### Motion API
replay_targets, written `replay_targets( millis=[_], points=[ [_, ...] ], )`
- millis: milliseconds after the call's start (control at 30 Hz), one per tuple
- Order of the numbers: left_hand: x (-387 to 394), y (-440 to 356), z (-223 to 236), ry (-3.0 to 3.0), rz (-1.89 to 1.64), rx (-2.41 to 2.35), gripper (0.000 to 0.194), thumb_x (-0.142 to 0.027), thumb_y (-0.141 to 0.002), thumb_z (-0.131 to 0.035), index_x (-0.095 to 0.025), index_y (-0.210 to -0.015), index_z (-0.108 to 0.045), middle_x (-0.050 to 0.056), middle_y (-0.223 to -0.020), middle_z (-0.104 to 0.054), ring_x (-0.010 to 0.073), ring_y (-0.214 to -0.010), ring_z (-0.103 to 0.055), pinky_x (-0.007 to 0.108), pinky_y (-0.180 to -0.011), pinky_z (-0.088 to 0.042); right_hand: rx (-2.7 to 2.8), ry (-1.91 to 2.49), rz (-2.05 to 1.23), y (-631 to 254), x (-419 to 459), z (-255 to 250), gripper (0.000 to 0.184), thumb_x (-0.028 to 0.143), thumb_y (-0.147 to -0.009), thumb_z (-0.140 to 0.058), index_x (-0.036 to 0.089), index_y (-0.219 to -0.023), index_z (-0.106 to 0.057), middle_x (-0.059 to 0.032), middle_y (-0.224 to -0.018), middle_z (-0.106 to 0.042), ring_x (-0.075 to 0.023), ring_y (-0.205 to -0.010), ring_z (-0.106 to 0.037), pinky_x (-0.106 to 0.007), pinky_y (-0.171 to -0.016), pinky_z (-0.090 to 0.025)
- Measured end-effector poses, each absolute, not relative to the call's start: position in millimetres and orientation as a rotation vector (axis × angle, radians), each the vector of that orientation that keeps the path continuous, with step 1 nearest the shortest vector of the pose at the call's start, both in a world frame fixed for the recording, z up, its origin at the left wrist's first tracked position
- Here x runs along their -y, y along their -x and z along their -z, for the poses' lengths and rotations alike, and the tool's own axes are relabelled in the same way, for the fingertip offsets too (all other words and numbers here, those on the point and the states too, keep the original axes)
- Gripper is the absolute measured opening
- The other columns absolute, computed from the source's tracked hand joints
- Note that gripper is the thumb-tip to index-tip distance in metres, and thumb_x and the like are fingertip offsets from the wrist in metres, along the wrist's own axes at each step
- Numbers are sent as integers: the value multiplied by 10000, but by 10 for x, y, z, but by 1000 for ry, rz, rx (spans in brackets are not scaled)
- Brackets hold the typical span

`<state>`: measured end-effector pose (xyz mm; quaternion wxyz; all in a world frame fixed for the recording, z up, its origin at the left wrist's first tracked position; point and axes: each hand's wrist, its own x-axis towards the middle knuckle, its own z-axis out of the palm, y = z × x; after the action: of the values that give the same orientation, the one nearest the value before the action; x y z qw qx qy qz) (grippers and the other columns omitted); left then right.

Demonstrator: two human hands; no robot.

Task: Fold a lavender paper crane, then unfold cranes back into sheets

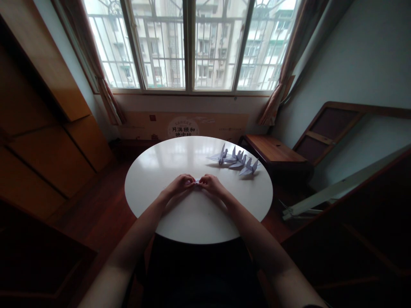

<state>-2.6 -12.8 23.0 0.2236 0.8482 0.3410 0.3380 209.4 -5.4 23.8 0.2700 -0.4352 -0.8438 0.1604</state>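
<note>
Over the middle of the white round table (199, 218), my left hand (184, 183) and my right hand (210, 184) meet almost fingertip to fingertip. Between them is a small piece of folded white paper (197, 182), pinched from both sides. Most of the paper is hidden by my fingers, so its folded shape cannot be made out. Several pale paper cranes (236, 159) stand in a group at the far right of the tabletop, apart from my hands.
Beyond the table are a printed box or board (218, 122) and a barred window (189, 47). A wooden bench (272, 147) stands at the right, near a leaning frame (324, 132). Wooden cabinets (48, 158) line the left side.
</note>
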Motion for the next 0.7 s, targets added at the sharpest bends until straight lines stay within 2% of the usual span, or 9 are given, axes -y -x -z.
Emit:
replay_targets(
  millis=[333, 500, 700],
  points=[
    [52, -3, -130, -2345, -977, -1120, 223, -338, -817, -649, -130, -755, -701, 40, -728, -637, 122, -657, -559, 229, -633, -443, 2269, 1542, -288, -2036, 102, -299, 354, 512, -851, -596, 183, -847, -725, -78, -882, -662, -182, -820, -567, -280, -732, -372],
    [37, 11, -103, -2339, -1001, -1066, 108, -198, -811, -614, -132, -817, -700, 45, -773, -640, 123, -697, -573, 226, -658, -448, 2251, 1632, -271, -2010, 153, -332, 377, 525, -877, -540, 189, -861, -710, -83, -941, -650, -200, -901, -539, -297, -768, -342],
    [4, 36, -63, -2373, -956, -1006, 178, -76, -776, -551, -135, -817, -714, 54, -820, -621, 115, -704, -566, 213, -646, -435, 2216, 1698, -274, -1995, 156, -320, 394, 556, -873, -522, 203, -860, -695, -83, -967, -630, -225, -954, -511, -323, -808, -325]
  ],
)
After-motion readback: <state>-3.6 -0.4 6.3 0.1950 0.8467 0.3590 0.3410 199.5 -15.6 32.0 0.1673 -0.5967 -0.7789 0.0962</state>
